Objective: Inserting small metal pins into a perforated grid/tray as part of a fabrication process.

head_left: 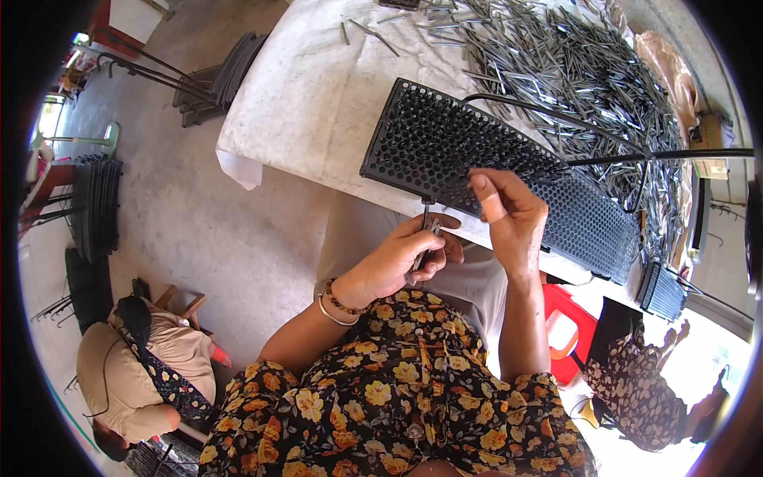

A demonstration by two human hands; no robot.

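Note:
In front of me a long black rack (509, 171), full of round holes, lies slanted over the table's near edge. Many of the holes at its left and middle hold dark upright pieces. My left hand (389, 258) is closed around a few thin dark strips (430, 238), just below the rack's near edge. Above the near side of the rack is my right hand (515, 216), thumb and fingertips drawn together in a pinch. Whatever is between those fingertips, if anything, is too small to make out.
A large heap of thin dark strips (572, 71) covers the far right of the white-covered table (294, 103). Black curved rods (604, 159) cross the rack. Stacked black panels (230, 71) stand at left. One person (143, 366) sits lower left, another (636, 389) lower right, near a red stool (568, 326).

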